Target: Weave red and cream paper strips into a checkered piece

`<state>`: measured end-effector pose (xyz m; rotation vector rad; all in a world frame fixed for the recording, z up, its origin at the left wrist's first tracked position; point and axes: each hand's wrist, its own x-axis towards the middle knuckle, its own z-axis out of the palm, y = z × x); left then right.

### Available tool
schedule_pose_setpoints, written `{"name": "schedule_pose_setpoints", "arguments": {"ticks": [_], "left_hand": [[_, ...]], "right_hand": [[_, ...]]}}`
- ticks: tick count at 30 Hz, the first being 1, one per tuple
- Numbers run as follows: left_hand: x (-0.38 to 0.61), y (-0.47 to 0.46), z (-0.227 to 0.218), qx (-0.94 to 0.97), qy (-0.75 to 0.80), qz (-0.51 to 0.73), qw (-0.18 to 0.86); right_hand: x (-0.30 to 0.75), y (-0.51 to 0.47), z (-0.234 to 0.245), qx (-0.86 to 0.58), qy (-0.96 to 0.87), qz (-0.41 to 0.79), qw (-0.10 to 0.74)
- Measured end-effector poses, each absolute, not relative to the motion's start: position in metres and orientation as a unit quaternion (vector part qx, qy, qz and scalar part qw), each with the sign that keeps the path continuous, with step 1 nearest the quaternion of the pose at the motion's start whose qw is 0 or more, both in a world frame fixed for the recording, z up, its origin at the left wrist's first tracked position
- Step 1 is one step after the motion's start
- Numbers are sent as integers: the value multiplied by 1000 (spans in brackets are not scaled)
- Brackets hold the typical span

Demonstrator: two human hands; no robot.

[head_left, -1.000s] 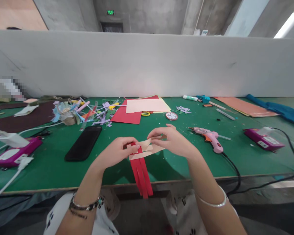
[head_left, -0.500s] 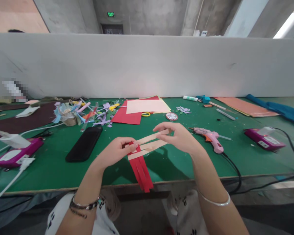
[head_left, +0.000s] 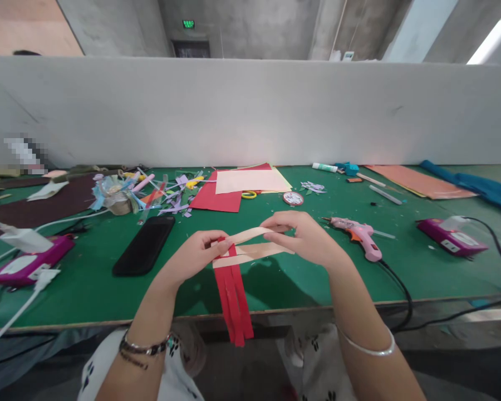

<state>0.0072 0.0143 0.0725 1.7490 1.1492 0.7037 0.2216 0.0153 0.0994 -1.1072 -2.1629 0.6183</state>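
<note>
My left hand [head_left: 202, 250] pinches the crossing of red paper strips [head_left: 234, 303] and cream paper strips [head_left: 261, 252] with thumb and fingers. The red strips hang down past the table's front edge. The cream ones run out to the right, woven over and under the red at the crossing. My right hand [head_left: 298, 236] has its thumb and fingers closed on the upper cream strip, which bows upward. The lower cream strips reach under the right thumb; whether the hand also grips them I cannot tell.
A pink hot glue gun [head_left: 359, 234] lies right of my hands, its cord running off the front edge. A black phone [head_left: 144, 245] lies at left. Purple power strips [head_left: 451, 238] sit at both sides. Paper sheets [head_left: 250, 182], yellow-handled scissors [head_left: 249, 195] and paper scraps [head_left: 177, 197] lie behind.
The red strips now hang straighter and lower, their ends swung slightly left. The upper cream strip has gone from straight to bowed, and the cream strips lie more level.
</note>
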Motion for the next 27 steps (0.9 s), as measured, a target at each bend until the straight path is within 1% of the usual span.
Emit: {"name": "schedule_pose_setpoints", "arguments": {"ticks": [5,10,13,17,22,27], "left_hand": [[7,16,68,668,456,312,498],[9,16,64,638,449,340,525],[10,15,65,636,453,346,520],[13,10,72,667,459,321,491],[19,4,80,686,442,306,490],[19,4,78,693,448,295,481]], "right_hand": [[221,14,100,-426,-815,225,322],[217,8,103,-443,-832,138,304],[213,3,103,-460,-836,82,288],[206,-4,102,-465,-842,21,273],[200,-5,101,-438,-860,23,262],[199,-1,97,-425,-869,5,252]]}}
